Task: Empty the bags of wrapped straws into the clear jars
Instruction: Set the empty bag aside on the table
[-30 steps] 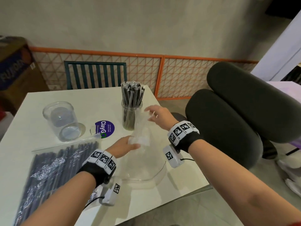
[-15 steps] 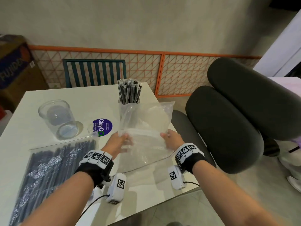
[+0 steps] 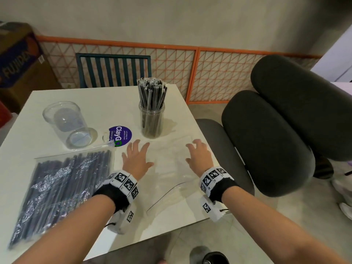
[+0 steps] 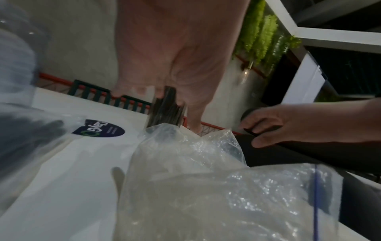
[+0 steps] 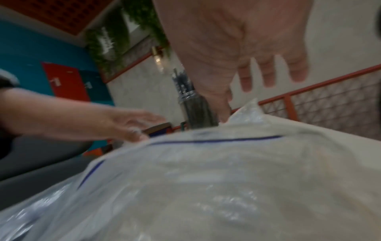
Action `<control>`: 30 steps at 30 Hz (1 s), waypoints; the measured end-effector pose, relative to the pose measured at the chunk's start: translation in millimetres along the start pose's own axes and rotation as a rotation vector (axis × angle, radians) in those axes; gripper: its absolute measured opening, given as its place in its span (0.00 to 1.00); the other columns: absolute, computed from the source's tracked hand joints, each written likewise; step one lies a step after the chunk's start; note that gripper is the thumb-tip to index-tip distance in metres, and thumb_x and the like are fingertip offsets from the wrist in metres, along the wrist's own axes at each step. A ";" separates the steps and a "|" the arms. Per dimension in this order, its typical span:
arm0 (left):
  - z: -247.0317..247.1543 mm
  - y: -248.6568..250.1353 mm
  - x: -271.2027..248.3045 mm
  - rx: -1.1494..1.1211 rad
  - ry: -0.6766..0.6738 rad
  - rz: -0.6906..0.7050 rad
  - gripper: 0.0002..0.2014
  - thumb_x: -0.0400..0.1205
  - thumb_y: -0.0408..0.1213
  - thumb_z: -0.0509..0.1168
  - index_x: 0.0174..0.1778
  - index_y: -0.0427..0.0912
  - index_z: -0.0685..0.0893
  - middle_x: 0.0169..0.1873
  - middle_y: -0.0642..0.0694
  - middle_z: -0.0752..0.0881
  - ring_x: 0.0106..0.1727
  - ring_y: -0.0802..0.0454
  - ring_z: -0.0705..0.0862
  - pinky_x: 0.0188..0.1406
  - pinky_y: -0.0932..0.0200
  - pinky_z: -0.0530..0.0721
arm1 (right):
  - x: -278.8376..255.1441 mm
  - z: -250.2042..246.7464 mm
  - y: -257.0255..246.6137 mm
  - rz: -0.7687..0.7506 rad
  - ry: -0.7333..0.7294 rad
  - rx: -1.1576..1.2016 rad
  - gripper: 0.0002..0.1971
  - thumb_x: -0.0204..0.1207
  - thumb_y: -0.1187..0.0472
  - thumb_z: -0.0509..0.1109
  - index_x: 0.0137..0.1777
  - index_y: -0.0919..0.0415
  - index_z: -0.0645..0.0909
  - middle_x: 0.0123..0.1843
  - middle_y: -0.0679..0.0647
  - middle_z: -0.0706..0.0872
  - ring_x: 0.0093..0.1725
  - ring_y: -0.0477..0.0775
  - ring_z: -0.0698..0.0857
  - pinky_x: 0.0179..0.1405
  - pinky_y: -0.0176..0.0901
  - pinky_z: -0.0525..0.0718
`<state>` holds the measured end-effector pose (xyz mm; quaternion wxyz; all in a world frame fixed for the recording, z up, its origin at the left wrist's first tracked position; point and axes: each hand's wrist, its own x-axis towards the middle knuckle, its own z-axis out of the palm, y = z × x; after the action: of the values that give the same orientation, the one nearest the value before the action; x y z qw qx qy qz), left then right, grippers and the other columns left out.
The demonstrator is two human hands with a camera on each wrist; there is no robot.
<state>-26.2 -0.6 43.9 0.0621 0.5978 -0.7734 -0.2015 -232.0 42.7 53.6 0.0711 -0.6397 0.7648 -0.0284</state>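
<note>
An empty clear plastic bag (image 3: 171,168) lies flat on the white table (image 3: 106,103) between my hands. My left hand (image 3: 136,157) hovers with spread fingers at its left edge, and my right hand (image 3: 198,155) is spread over its right side; neither grips it. Just beyond stands a clear jar (image 3: 151,121) packed with upright dark wrapped straws. An empty clear jar (image 3: 66,124) stands at the left. A full bag of dark wrapped straws (image 3: 57,187) lies flat at the table's near left. In the wrist views the crumpled bag (image 4: 206,187) (image 5: 206,179) fills the foreground.
A round purple sticker (image 3: 120,136) sits on the table between the jars. A dark padded chair (image 3: 276,130) stands close on the right of the table. A teal chair back (image 3: 114,71) and an orange mesh fence (image 3: 209,73) are behind. A cardboard box (image 3: 17,60) stands far left.
Both hands held the empty bag up in front of the filled jar; it now lies flat on the table and both hands have let go, fingers spread above it.
</note>
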 end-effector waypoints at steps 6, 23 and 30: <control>42.7 -3.3 -1.2 0.303 -0.553 0.034 0.62 0.65 0.59 0.74 0.81 0.52 0.34 0.82 0.44 0.33 0.82 0.41 0.33 0.75 0.27 0.39 | 5.0 48.4 -3.7 -0.121 -0.592 -0.030 0.61 0.60 0.41 0.79 0.80 0.35 0.34 0.83 0.52 0.26 0.82 0.69 0.32 0.74 0.81 0.46; -39.4 -44.9 -7.9 -0.161 -0.143 0.065 0.35 0.76 0.53 0.67 0.78 0.48 0.64 0.77 0.44 0.65 0.78 0.44 0.57 0.76 0.44 0.59 | 16.6 -41.7 -98.8 -0.287 -0.532 -0.138 0.30 0.75 0.51 0.71 0.76 0.58 0.68 0.73 0.58 0.76 0.72 0.61 0.75 0.68 0.53 0.73; -81.4 -203.2 -45.9 -0.001 0.003 -0.541 0.33 0.77 0.57 0.63 0.74 0.40 0.69 0.71 0.32 0.72 0.74 0.36 0.67 0.74 0.45 0.63 | 17.2 -0.1 -213.2 -0.197 -0.571 0.251 0.37 0.78 0.44 0.65 0.78 0.67 0.60 0.76 0.63 0.72 0.73 0.62 0.74 0.66 0.47 0.73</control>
<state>196.8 -17.8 46.3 0.0074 0.7828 -0.5855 -0.2106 -27.2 -12.5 81.0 0.3579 -0.6789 0.6391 0.0512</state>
